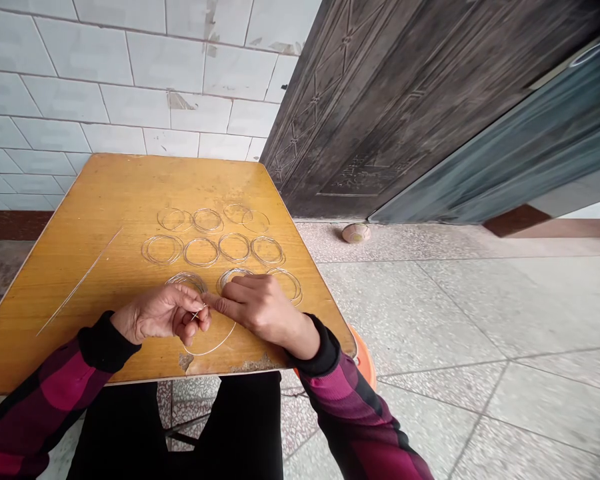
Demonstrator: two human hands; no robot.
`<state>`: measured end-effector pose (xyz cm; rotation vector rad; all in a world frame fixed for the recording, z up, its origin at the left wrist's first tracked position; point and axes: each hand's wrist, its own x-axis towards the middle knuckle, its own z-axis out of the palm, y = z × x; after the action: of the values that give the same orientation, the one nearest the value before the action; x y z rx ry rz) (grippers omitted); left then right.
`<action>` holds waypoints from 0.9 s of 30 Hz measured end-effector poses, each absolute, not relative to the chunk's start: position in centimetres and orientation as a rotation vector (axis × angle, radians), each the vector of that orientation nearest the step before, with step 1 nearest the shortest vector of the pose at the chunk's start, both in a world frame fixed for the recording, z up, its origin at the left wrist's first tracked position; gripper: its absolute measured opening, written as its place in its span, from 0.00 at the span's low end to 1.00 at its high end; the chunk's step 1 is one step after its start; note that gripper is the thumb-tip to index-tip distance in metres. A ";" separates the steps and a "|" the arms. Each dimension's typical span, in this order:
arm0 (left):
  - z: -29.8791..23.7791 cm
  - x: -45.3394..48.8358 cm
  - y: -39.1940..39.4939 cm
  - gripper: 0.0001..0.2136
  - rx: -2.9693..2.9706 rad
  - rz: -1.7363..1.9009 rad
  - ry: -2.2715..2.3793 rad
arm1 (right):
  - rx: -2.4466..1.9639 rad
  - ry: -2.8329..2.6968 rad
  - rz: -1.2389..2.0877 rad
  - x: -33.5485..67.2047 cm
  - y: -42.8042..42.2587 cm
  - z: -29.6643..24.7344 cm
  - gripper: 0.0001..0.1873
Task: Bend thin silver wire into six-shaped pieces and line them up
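Even diffuse light, faint soft shadows, slight glint on the wire rings (201, 239), wide-angle distortion stretching the frame edges

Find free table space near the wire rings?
Free: the yellow wooden tabletop's far end, beyond the silver wire rings; its near-left corner, between the long straight wire and plaid left sleeve. Crowded: around the left hand and right hand, with the loose wire loop.

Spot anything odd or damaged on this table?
Yes. The near edge of the yellow wooden table has chipped patches where the finish has flaked away, leaving rough spots. A straight wire also stands out, lying alone beside the neat rows of wire rings.
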<state>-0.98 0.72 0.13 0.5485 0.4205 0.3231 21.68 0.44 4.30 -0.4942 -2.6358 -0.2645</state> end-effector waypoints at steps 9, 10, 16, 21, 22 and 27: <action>0.3 -1.0 0.4 0.03 0.640 0.414 0.471 | -0.556 -2.505 0.171 21.8 1.2 4.0 0.12; 0.4 -0.9 0.4 0.03 0.641 0.450 0.475 | -0.582 -2.465 0.244 21.8 1.3 3.9 0.13; 0.3 -0.8 0.4 0.05 0.616 0.489 0.485 | -0.566 -2.431 0.338 21.6 2.0 3.3 0.14; -0.2 -0.6 0.4 0.04 0.593 0.442 0.463 | -0.526 -2.505 0.297 21.7 2.1 3.2 0.15; -0.3 -0.6 0.4 0.04 0.590 0.436 0.465 | -0.519 -2.514 0.277 21.8 2.1 3.3 0.15; -0.4 -0.6 0.4 0.05 0.575 0.404 0.461 | -0.466 -2.530 0.214 22.0 2.1 3.6 0.15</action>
<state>-0.59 0.45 -0.44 0.5747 0.4606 0.4040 22.03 2.15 3.58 -0.4661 -2.5301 0.2144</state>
